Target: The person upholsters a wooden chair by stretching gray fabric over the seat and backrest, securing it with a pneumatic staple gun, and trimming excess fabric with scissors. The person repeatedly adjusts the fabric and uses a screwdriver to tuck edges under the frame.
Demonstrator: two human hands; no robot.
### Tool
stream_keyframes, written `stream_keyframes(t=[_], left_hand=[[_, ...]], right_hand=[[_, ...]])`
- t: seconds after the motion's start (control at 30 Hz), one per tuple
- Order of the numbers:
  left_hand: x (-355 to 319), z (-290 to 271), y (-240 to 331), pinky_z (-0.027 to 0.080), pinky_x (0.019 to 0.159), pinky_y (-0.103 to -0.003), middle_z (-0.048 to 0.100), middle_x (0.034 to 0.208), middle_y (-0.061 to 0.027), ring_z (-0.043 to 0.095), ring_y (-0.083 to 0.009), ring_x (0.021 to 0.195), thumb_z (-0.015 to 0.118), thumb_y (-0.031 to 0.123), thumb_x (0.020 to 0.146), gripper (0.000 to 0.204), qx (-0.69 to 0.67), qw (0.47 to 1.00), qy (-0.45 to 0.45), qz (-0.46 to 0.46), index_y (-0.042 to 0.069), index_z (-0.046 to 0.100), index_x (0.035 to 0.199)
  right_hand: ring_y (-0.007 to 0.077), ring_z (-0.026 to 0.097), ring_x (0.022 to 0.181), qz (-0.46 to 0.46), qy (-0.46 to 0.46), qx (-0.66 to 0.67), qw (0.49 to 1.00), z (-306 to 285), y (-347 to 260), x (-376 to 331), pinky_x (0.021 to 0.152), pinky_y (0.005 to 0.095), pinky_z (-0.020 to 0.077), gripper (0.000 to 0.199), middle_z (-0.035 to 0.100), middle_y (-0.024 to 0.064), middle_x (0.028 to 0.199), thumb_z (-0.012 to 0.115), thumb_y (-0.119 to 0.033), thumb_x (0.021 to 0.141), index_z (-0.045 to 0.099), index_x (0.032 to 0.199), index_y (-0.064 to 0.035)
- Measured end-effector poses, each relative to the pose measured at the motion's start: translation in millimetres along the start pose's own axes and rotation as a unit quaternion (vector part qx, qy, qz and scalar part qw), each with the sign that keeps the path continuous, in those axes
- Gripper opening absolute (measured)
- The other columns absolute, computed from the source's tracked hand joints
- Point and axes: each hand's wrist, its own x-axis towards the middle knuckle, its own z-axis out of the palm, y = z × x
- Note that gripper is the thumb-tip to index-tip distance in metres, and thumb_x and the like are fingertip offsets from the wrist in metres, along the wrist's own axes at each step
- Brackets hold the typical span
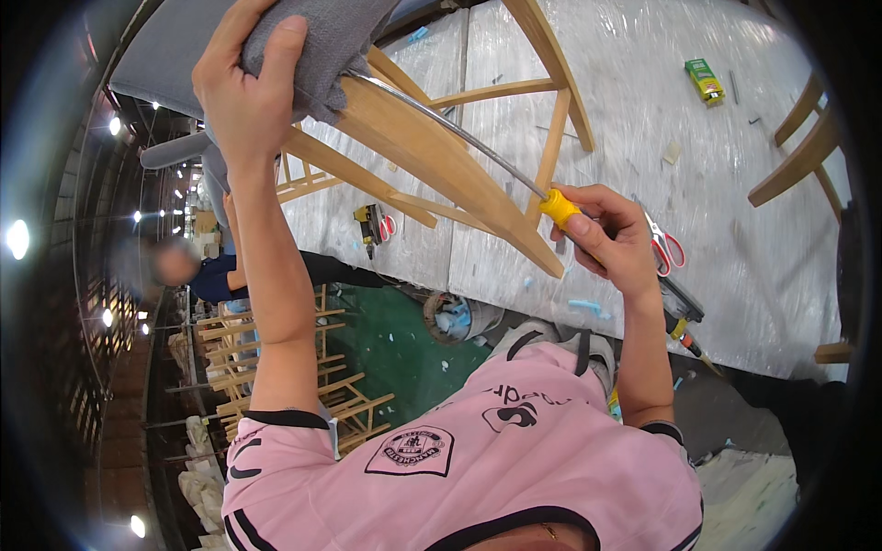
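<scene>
A wooden chair (441,156) with grey fabric upholstery (317,55) lies tipped over the table, its legs pointing down and to the right. My left hand (248,92) grips the grey padded part at the top, thumb and fingers pressed round the fabric. In my right hand (611,234) is the yellow handle of a long screwdriver (478,142). Its metal shaft runs along the wooden leg, and its far end meets the fabric edge close to my left hand. The tip itself is hidden there.
Plastic film covers the table (643,55). On it lie red-handled scissors (666,248), a power tool (369,230), a green-yellow box (704,81) and blue scraps. Another chair's legs (808,156) stand at right. A person (216,275) is at left, near stacked wooden frames (230,354) and a bucket (459,321).
</scene>
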Motion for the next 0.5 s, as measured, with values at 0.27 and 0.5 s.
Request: stream_keyframes(t=[0.27, 0.5], left_hand=[[-1.0, 3.3, -2.5, 0.041, 0.112, -0.041, 0.069, 0.129, -0.0224, 0.062, -0.0322, 0.125, 0.062, 0.026, 0.084, 0.047, 0.010, 1.000, 0.019, 0.001, -0.005, 0.072, 0.118], [-3.8, 7.1, -16.3, 0.041, 0.113, -0.036, 0.073, 0.128, -0.0101, 0.065, -0.0243, 0.124, 0.061, 0.020, 0.089, 0.036, -0.022, 0.999, 0.027, 0.037, 0.007, 0.078, 0.118]], right_hand=[[-0.0007, 0.040, 0.048, 0.012, -0.009, -0.007, 1.000, -16.3, -3.8, 6.9, 0.043, 0.0191, 0.0294, 0.035, 0.074, 0.0053, 0.087, 0.071, -0.020, 0.099, 0.068, 0.130, -0.0034], [-0.0001, 0.049, 0.057, 0.003, -0.020, 0.022, 1.000, -9.2, 11.4, 18.2, 0.050, 0.0185, 0.0371, 0.034, 0.075, 0.0061, 0.098, 0.073, -0.015, 0.098, 0.068, 0.129, -0.0019]])
